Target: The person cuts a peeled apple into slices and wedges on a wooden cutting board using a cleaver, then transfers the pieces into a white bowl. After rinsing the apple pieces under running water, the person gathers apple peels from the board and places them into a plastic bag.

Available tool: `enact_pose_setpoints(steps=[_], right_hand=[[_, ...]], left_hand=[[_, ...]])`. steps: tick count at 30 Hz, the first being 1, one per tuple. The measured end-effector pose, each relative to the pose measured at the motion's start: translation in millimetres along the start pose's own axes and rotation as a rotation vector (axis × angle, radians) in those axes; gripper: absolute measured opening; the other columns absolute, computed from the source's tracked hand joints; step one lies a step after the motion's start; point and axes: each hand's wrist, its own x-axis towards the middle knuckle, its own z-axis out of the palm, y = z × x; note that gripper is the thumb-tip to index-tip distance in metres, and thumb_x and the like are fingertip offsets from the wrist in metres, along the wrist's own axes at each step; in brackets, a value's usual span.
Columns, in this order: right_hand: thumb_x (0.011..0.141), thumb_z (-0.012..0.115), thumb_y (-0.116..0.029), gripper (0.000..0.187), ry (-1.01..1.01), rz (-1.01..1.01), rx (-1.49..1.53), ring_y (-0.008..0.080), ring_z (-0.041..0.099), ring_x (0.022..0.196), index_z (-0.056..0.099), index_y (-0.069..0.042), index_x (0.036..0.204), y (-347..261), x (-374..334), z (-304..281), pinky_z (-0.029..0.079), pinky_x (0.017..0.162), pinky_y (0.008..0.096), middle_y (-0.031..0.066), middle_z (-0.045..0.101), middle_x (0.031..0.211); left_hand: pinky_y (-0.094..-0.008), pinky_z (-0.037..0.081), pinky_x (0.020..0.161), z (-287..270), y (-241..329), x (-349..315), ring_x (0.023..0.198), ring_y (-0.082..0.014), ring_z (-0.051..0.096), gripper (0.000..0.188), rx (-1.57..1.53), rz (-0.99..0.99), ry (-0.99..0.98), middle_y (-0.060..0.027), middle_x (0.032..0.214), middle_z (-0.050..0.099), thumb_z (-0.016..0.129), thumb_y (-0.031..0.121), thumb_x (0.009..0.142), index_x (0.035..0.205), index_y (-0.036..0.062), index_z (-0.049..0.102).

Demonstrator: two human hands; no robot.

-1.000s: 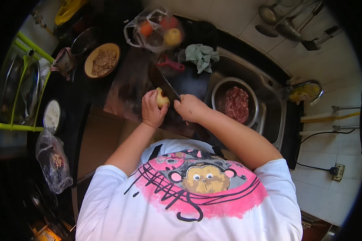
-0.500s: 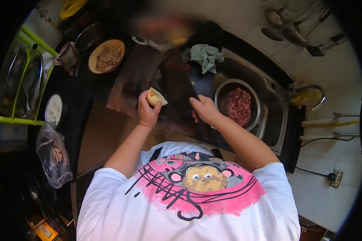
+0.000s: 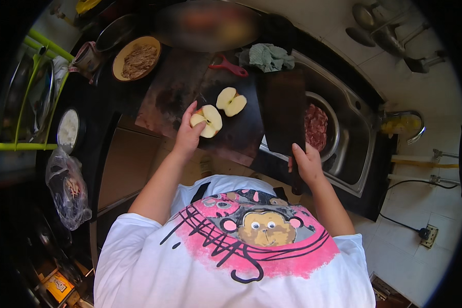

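Left hand: (image 3: 188, 134) fingers and thumb curled round a held apple half (image 3: 209, 120), cut face showing.
Loose apple half: (image 3: 231, 102) on the dark board (image 3: 167, 92), just beyond the left hand and to its right, cut face up.
Right hand: (image 3: 307, 164) closed round the handle of a cleaver (image 3: 284, 113), broad blade extending away beyond the fingers.
Red-handled tool: (image 3: 229, 65) beyond both hands.
Meat: (image 3: 315, 128) beyond the right hand, partly behind the blade.

The right-hand wall (image 3: 403, 262) is covered in white tiles (image 3: 449, 213), with a socket (image 3: 432, 235) mounted there. A steel sink (image 3: 356, 146) is set into the black counter (image 3: 365, 205). Pretty dimly lit.
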Motion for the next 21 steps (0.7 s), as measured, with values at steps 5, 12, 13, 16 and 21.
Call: enact_pose_setpoints(steps=[5,12,13,16,21], right_hand=[[0.091,0.049,-0.023,0.027,-0.088,-0.070,-0.276,0.0109,0.051,0.047,0.052,-0.002,0.073,-10,-4,9,0.040,0.047,0.0251,0.0023,0.054,0.057],[0.085,0.052,-0.032,0.032,-0.089,-0.140,-0.591,0.0393,0.058,0.068,0.059,-0.001,0.080,-22,5,28,0.045,0.060,0.0434,0.0216,0.059,0.069],[0.085,0.051,-0.032,0.033,-0.100,-0.113,-0.575,0.0393,0.058,0.068,0.059,-0.001,0.081,-24,6,30,0.045,0.060,0.0434,0.0216,0.059,0.069],[0.085,0.050,-0.033,0.033,-0.141,-0.024,-0.539,0.0393,0.057,0.068,0.060,-0.001,0.082,-31,6,38,0.045,0.060,0.0434,0.0213,0.059,0.069],[0.085,0.050,-0.032,0.032,-0.185,-0.052,-0.640,0.0384,0.058,0.067,0.061,-0.002,0.083,-40,7,53,0.045,0.061,0.0431,0.0195,0.060,0.068]], left_hand=[[-0.0355,0.033,0.096,7,-19,-1,0.109,-0.0258,0.046,0.038,0.814,0.386,0.115,-0.0130,0.114,0.051,0.051,0.009,0.084,0.119,0.0027,0.042],[-0.0417,0.029,0.095,7,-33,4,0.107,-0.0320,0.044,0.032,0.936,0.487,0.289,-0.0142,0.111,0.052,0.054,0.017,0.081,0.109,0.0033,0.047],[-0.0420,0.029,0.095,9,-32,3,0.106,-0.0320,0.044,0.032,0.995,0.519,0.320,-0.0140,0.110,0.052,0.054,0.017,0.080,0.109,0.0034,0.047],[-0.0419,0.030,0.094,6,-34,1,0.106,-0.0322,0.044,0.030,1.017,0.519,0.284,-0.0134,0.109,0.052,0.055,0.017,0.080,0.106,0.0042,0.048],[-0.0421,0.031,0.090,14,-33,-2,0.102,-0.0319,0.045,0.023,0.966,0.523,0.393,-0.0125,0.105,0.052,0.055,0.017,0.079,0.099,0.0054,0.049]])
